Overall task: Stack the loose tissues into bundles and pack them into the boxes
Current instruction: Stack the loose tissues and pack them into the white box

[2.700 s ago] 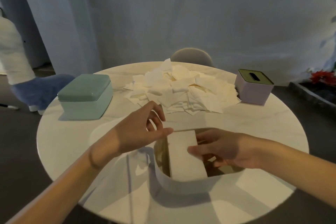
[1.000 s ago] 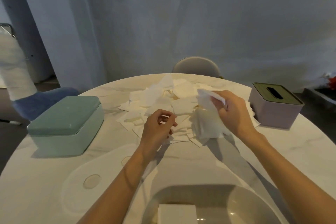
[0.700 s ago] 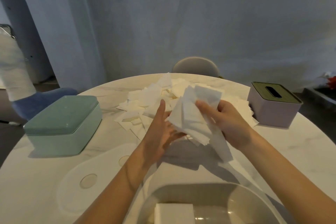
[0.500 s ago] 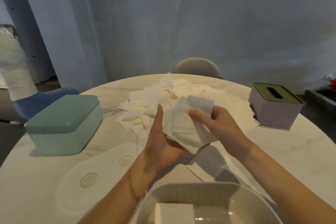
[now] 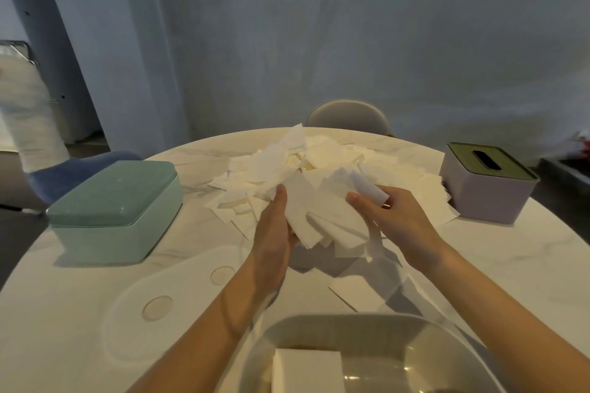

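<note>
Head view: both hands meet over the middle of the round white marble tabletop (image 5: 510, 265), with a ragged handful of thin white tissue sheets (image 5: 322, 220) between them. The left hand (image 5: 271, 233) stands on edge, fingers straight and flat against the handful's left side. The right hand (image 5: 396, 217) curls around the right side, thumb on top, pinching the sheets. The sheets splay unevenly, corners poking out toward the wrists, so the handful is not yet squared.

Just beyond the hands, touching the handful's far edge, lies the heap of loose white tissues (image 5: 319, 156). The handful's long axis runs roughly across, from one palm to the other.

The open grey oval box (image 5: 440, 329) sits nearest the body, directly below the hands, with a neat white bundle (image 5: 306, 370) already inside. Packing would mean drawing the handful straight back and down; both hands are equally near.

A closed mint-green box (image 5: 111, 207) stands well to the left, and a lilac box with an olive slotted lid (image 5: 485, 182) to the right.
</note>
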Available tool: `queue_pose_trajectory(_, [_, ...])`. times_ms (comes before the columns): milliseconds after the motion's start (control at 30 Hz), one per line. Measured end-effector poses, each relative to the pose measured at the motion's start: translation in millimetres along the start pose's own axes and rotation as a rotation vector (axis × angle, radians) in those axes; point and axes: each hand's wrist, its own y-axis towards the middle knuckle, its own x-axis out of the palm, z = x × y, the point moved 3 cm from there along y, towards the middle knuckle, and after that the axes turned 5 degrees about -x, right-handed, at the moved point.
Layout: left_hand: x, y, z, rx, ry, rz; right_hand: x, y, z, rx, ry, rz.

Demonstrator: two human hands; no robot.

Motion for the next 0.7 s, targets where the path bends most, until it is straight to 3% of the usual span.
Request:
queue_pose_trajectory(200, [-14, 17, 22, -0.102, -0.322, 0.005, -11, 7, -9, 0.069, 0.086, -0.071])
queue_pose_trajectory(433, [-11, 10, -1, -0.255, -0.09, -0.152, -4, -4, -27, 0.015, 0.134, -0.316])
queue_pose_trajectory(600, [14, -8, -10, -0.33, -0.137, -0.273, 8, -3, -18, -0.256, -0.385, -0.16])
queue_pose_trajectory(700, [12, -10, -10, -0.254, -0.102, -0.278, 5, -2, -19, -0.227, -0.453, -0.181])
